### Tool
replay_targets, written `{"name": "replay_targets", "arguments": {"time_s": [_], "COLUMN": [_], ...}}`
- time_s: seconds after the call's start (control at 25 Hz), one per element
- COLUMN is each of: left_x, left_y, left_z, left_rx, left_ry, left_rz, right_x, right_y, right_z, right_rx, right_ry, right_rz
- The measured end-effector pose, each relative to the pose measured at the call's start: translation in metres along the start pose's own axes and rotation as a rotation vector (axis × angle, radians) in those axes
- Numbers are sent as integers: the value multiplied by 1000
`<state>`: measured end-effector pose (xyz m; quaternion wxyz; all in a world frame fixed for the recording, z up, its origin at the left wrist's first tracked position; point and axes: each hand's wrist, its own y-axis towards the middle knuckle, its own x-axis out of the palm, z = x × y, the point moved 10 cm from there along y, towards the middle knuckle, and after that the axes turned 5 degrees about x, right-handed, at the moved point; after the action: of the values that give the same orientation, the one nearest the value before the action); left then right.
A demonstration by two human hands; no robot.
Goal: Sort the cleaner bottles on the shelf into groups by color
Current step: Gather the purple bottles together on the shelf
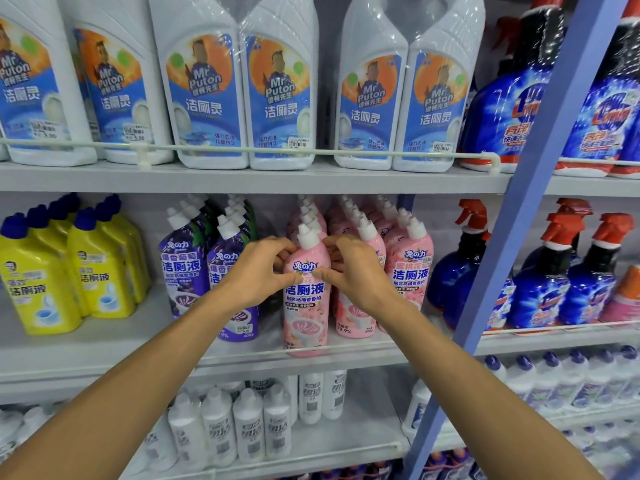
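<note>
A pink cleaner bottle (305, 306) with a white cap stands at the front of the middle shelf (104, 351). My left hand (258, 271) grips its left shoulder and my right hand (351, 271) grips its right shoulder, fingers curled round the bottle. Behind and to its right stand several more pink bottles (410, 268). Purple bottles (185, 268) stand just left of my left hand. Yellow bottles (41, 285) with blue caps fill the shelf's left end.
Large white bottles (204, 98) line the upper shelf behind a rail. Blue spray bottles (540, 289) with red triggers stand beyond a blue upright post (512, 237). Small white bottles (249, 424) fill the lower shelf.
</note>
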<state>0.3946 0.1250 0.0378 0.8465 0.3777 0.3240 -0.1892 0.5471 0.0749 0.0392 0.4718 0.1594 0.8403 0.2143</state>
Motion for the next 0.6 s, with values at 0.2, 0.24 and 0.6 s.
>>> {"name": "replay_targets", "arguments": {"time_s": [0.2, 0.24, 0.6], "left_x": [2, 3, 2], "left_y": [-5, -5, -11], "left_z": [-3, -4, -4], "left_rx": [16, 16, -46], "left_ry": [-17, -20, -35], "left_rz": [24, 27, 120], "right_x": [2, 2, -2], "right_y": [-5, -5, -6], "right_z": [0, 1, -2], "right_rx": [4, 10, 22], "right_ry": [13, 26, -6], "right_rz": [13, 15, 26]}}
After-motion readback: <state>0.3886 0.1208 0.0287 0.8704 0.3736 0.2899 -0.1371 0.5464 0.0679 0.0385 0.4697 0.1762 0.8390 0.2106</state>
